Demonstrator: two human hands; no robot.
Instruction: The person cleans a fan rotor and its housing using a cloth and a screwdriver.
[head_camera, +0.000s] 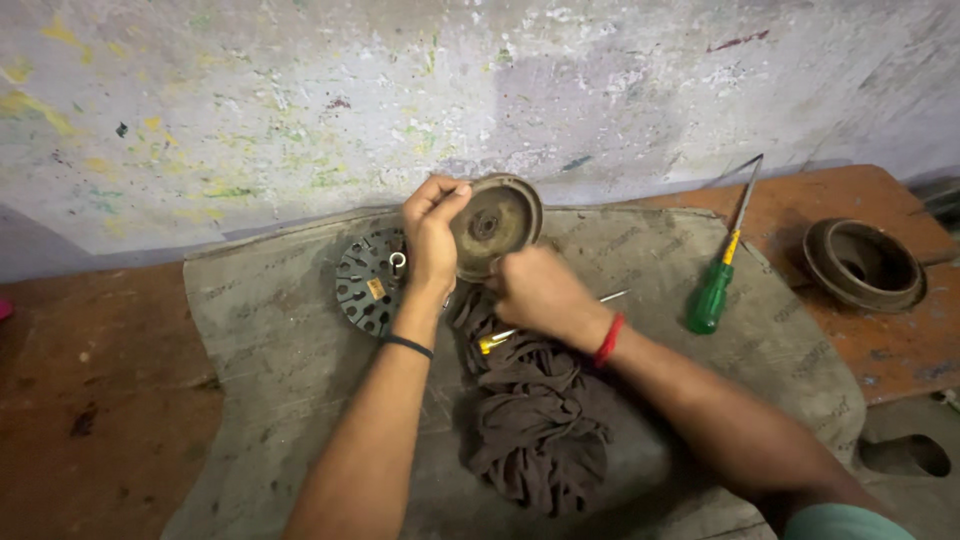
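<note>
My left hand (432, 235) grips the rim of a round, dirty metal cover (497, 222) and holds it up on edge above the mat. My right hand (537, 292) is closed against the cover's lower edge, fingers curled; what it pinches is hidden. Just below my right hand lies a small screwdriver (545, 320) with a yellow handle, resting on a dark brown rag (535, 420). A dark round slotted motor part (368, 280) with a metal ring lies flat to the left of my left hand.
A grey mat (290, 370) covers a worn reddish wooden bench (90, 400). A green-handled screwdriver (722, 270) lies to the right on the mat's edge. A second round metal housing (862, 264) sits at the far right. A paint-splattered wall (300, 110) stands behind.
</note>
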